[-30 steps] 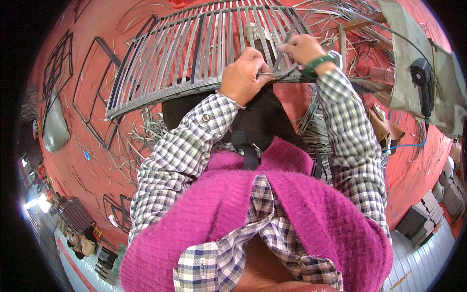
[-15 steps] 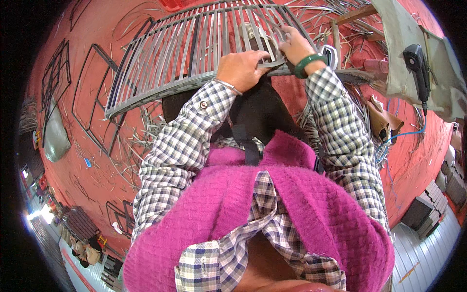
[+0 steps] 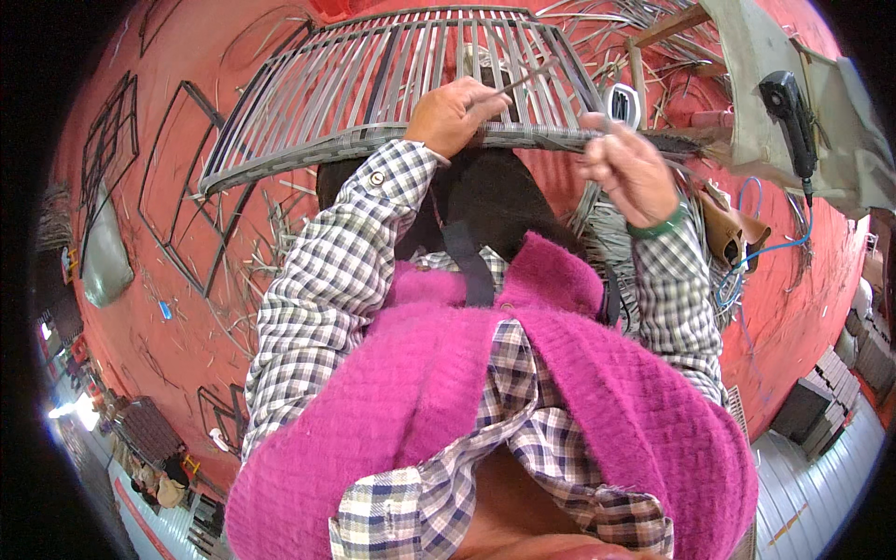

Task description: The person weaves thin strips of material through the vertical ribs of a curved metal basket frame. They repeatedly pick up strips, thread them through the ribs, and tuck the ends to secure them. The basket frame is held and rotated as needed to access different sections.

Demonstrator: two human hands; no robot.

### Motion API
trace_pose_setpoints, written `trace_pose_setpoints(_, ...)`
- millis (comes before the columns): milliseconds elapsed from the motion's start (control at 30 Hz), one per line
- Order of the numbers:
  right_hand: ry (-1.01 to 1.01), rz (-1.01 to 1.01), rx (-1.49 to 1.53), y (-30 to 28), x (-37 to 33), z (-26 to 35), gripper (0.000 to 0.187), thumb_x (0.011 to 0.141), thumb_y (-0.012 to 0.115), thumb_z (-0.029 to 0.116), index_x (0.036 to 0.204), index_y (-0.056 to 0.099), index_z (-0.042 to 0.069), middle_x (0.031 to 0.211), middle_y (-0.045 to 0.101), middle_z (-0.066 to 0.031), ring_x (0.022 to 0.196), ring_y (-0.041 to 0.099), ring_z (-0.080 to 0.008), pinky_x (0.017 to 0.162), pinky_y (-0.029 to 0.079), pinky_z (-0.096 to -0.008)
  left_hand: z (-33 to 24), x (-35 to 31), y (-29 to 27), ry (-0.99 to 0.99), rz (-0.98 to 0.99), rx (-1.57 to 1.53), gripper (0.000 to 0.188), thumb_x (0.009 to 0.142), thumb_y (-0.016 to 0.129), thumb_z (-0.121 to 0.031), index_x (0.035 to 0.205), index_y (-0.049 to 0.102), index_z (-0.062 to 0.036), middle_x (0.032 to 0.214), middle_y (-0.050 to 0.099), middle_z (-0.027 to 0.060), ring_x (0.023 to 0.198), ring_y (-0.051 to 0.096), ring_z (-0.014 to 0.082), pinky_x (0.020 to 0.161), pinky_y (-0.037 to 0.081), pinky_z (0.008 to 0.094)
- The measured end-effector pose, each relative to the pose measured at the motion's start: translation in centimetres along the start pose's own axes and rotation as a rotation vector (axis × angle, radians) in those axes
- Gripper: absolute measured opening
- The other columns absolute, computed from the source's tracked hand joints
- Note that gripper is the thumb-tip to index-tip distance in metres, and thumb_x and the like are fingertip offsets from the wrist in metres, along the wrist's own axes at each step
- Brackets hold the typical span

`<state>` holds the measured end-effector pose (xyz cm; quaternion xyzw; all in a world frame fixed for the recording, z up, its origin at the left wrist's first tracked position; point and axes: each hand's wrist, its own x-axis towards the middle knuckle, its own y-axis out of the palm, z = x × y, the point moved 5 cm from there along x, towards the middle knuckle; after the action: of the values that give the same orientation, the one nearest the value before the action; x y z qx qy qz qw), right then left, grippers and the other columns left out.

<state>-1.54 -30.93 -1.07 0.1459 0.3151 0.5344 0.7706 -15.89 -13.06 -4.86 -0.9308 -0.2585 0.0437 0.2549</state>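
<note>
Shifted rightward: right hand (image 3: 630, 173), half-curled by slatted frame's (image 3: 541, 137) near right corner, contents unclear; left hand (image 3: 457, 114), apart, pinching grey strip (image 3: 530, 78).

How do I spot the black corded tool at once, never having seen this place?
Start at the big slatted panel in front of the person, then go right, past the right hand, to the pale cloth. The tool is against that cloth: its solid black body stands out from the pale fabric, with a blue cable leading from its lower end.
</note>
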Motion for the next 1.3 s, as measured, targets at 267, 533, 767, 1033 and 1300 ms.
trace_pose_setpoints(267, -0.387, -0.326, -0.366, -1.2, 2.1, 6.4, 0.02, 0.092, 0.054, 0.014, 0.106, 0.06, 0.0, 0.084, 0.063, -0.0059, 0.061, 0.053, -0.0071, 0.055, 0.044, -0.0213, -3.0, 2.0, 4.0, 0.122, 0.17, 0.16, 0.02, 0.08, 0.067, -0.028, 0.088, 0.068, -0.0094, 0.084, 0.059, 0.0053, 0.079, 0.06, 0.0224, 0.069, 0.046, 0.0317)
trace_pose_setpoints(533, -0.37, -0.335, -0.136, -5.2, -1.7, 3.1, 0.011, 0.091, 0.054, 0.005, 0.1, 0.058, 0.0, 0.074, 0.058, -0.0044, 0.062, 0.056, -0.0091, 0.055, 0.047, -0.0208, -4.9, 0.8, 3.7, 0.156, 0.26, 0.116, 0.013, 0.076, 0.07, -0.02, 0.084, 0.067, -0.0108, 0.088, 0.058, 0.0026, 0.081, 0.06, 0.0207, 0.07, 0.047, 0.0308)
trace_pose_setpoints(767, 0.042, -0.178, -0.33, -2.9, 0.2, 0.5, 0.021, 0.088, 0.059, 0.011, 0.106, 0.057, -0.001, 0.072, 0.059, -0.0031, 0.06, 0.058, -0.0091, 0.055, 0.048, -0.0195, -6.0, 0.2, 3.7, 0.086, 0.107, 0.169, 0.02, 0.073, 0.073, -0.024, 0.073, 0.064, -0.0061, 0.078, 0.056, 0.0073, 0.071, 0.059, 0.025, 0.062, 0.046, 0.0337)
trace_pose_setpoints(1033, 0.121, -0.132, -1.861, -1.0, 9.9, -0.2, 0.028, 0.079, 0.062, 0.032, 0.087, 0.068, 0.006, 0.09, 0.066, -0.0172, 0.086, 0.063, -0.0344, 0.074, 0.049, -0.0418, -6.3, 0.2, 3.4, 0.141, -0.066, 0.226, 0.023, 0.071, 0.074, -0.026, 0.079, 0.064, -0.0062, 0.085, 0.06, 0.0087, 0.074, 0.061, 0.0283, 0.063, 0.049, 0.0352)
trace_pose_setpoints(1300, 0.05, -0.328, -1.414, -4.3, 10.8, 0.2, 0.052, 0.079, 0.067, 0.025, 0.125, 0.05, 0.005, 0.089, 0.067, -0.016, 0.085, 0.064, -0.0237, 0.079, 0.048, -0.0365, -5.5, 0.7, 4.0, 0.121, 0.075, 0.224, 0.026, 0.077, 0.068, -0.031, 0.095, 0.068, -0.0128, 0.092, 0.064, 0.0073, 0.081, 0.064, 0.0266, 0.068, 0.051, 0.033)
